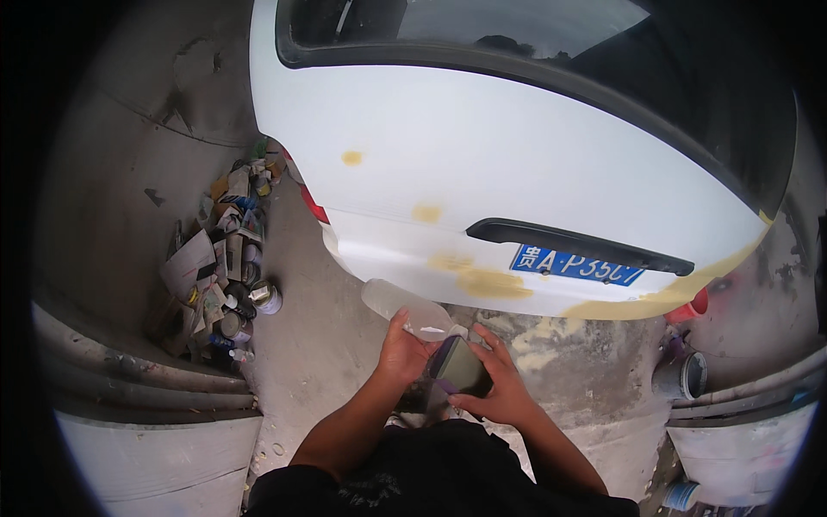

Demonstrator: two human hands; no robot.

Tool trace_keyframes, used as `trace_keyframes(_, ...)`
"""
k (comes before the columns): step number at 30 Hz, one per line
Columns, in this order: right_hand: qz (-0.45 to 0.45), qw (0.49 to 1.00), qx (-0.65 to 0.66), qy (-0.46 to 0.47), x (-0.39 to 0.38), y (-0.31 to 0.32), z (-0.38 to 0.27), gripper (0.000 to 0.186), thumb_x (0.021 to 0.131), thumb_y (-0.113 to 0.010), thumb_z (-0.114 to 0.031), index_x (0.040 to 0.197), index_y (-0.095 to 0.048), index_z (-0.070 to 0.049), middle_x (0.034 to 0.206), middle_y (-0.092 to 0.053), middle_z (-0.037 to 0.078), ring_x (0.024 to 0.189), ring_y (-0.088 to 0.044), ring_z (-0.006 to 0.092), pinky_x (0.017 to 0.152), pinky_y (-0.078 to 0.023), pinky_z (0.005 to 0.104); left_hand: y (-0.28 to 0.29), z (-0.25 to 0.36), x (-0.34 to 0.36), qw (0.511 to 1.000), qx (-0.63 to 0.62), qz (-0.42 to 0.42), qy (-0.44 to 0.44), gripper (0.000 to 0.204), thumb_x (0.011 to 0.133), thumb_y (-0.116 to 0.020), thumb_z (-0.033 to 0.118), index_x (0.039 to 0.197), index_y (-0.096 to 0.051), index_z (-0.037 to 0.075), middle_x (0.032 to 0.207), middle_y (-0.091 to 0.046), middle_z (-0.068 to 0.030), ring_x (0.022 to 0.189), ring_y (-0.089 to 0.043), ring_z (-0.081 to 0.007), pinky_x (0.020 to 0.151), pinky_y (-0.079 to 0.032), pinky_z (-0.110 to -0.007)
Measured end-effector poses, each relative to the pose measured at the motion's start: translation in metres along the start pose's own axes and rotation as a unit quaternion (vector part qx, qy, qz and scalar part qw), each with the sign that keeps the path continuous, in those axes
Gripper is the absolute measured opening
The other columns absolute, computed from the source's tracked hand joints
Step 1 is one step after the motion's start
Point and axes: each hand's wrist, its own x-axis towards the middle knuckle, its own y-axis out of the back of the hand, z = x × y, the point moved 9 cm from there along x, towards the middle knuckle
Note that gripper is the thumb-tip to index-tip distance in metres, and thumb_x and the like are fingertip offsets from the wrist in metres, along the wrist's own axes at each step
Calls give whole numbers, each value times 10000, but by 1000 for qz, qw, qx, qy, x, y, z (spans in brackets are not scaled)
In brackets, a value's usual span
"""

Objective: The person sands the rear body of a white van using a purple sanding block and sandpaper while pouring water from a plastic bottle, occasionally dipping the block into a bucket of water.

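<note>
Gripping a translucent bottle (396, 303) beside the white car (431, 142), left fingers (397, 326) curl; right fingers (496, 347), slightly spread, clasp a greenish block (459, 368).

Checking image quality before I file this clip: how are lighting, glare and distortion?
Head view: black vignette fills the corners, and the long ledge at lower left bows; the rear window mirrors pale sky; the tailgate is bright, yet its yellow patches stay distinct; a white glint shows on the translucent bottle.
</note>
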Motion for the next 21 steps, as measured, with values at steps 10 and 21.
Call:
trace_keyframes(10, 213, 786, 536, -223, -3, 7, 119, 667, 946, -585, -374, 1469, -340, -41, 1325, -516, 194, 1081, -572, 260, 957, -453, 357, -35, 134, 64, 945, 176, -71, -267, 432, 898, -636, 131, 1295, -466, 144, 1286, -513, -42, 1182, -539, -222, 981, -476, -438)
trace_keyframes(21, 437, 673, 586, -110, 62, -80, 59, 804, 962, -341, -638, 1433, -346, 13, 1285, -531, 231, 1077, -608, 328, 810, -568, 445, -120, 195, 104, 730, 468, -449, -216, 615, 831, -658, 2, 1375, -374, -5, 1363, -468, -155, 1276, -494, -317, 1067, -403, -469)
